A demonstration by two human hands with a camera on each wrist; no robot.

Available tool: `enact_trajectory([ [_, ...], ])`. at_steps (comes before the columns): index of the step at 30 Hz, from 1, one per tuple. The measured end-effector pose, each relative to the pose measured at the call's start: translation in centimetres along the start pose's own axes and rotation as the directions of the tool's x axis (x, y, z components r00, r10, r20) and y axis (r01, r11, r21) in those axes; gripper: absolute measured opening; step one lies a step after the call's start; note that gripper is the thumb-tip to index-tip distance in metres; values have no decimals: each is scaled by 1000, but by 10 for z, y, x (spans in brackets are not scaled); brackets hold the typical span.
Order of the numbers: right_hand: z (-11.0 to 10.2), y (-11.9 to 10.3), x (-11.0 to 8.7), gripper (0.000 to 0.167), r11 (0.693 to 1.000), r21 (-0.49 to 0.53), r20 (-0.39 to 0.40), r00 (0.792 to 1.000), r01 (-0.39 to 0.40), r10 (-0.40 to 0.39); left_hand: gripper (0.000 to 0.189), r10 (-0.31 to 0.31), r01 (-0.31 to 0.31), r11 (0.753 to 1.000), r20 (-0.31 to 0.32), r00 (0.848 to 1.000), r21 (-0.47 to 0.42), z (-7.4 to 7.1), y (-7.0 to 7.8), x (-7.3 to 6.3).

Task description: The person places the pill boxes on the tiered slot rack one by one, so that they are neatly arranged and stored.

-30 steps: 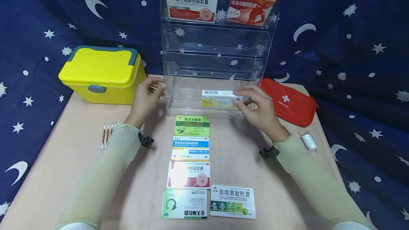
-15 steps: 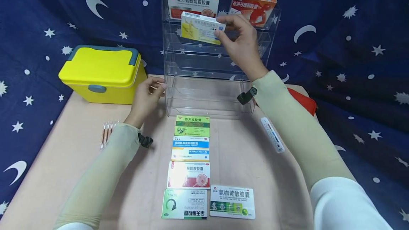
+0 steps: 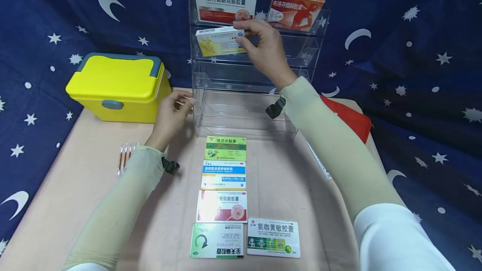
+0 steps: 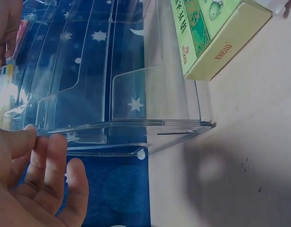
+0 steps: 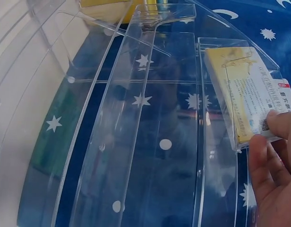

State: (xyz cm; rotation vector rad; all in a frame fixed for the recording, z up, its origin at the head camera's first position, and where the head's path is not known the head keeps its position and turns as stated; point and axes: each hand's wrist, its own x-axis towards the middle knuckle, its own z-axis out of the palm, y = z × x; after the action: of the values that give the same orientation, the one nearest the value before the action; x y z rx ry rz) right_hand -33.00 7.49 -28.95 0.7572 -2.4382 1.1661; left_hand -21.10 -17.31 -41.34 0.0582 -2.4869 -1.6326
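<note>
My right hand (image 3: 263, 49) pinches a white-and-yellow medicine box (image 3: 219, 42) by its right end. The box sits at the left part of the second tier of a clear acrylic display rack (image 3: 241, 131); in the right wrist view the medicine box (image 5: 247, 94) shows behind the tier's clear front lip. With thumb and fingers, my left hand (image 3: 171, 114) grips the rack's left side edge. The left wrist view shows the left hand (image 4: 41, 179) at that clear side panel. On the top tier stand a white-and-red capsule box (image 3: 226, 3) and a red-orange box (image 3: 295, 10).
Below the rack lie a green box (image 3: 226, 149), a blue-and-white box (image 3: 224, 175) and several other medicine boxes. A yellow case (image 3: 116, 83) stands left, beside cotton swabs (image 3: 126, 156). Under the right arm show a red first-aid pouch (image 3: 350, 120) and a thermometer-like strip (image 3: 318, 160).
My right hand has lifted the white-and-yellow box from the rack's bottom area to the second tier, then moved it left. The left hand keeps its place on the rack.
</note>
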Motion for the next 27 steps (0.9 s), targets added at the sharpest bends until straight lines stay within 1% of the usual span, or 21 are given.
enact_trajectory([
  [3, 2, -3, 2, 30, 1000, 7, 38, 999, -28, 28, 24, 2, -2, 1000, -1, 1000, 4, -1, 0, 0],
  [5, 3, -4, 2, 30, 999, 6, 48, 998, -36, 36, 24, 9, -9, 1000, -2, 1000, 6, -1, -1, 0],
  [11, 5, -4, 0, 28, 999, 14, 52, 997, -49, 48, 24, 15, -15, 1000, -8, 1000, -2, 0, 0, -1],
  [15, 5, -4, -1, 28, 999, -13, 60, 997, -53, 53, 25, 9, -9, 1000, -8, 1000, -6, -1, 0, 0],
  [21, 4, -6, -2, 31, 996, -41, 82, 993, -85, 88, 25, 12, -12, 1000, -7, 1000, -14, -1, -1, 1],
  [24, 1, -5, -5, 32, 995, -48, 65, 994, -90, 93, 24, 14, -14, 1000, -7, 1000, -12, -1, -1, 0],
  [27, -5, -2, -17, 29, 997, -47, 21, 998, -60, 61, 24, 16, -16, 1000, -6, 1000, -11, 0, -2, -1],
])
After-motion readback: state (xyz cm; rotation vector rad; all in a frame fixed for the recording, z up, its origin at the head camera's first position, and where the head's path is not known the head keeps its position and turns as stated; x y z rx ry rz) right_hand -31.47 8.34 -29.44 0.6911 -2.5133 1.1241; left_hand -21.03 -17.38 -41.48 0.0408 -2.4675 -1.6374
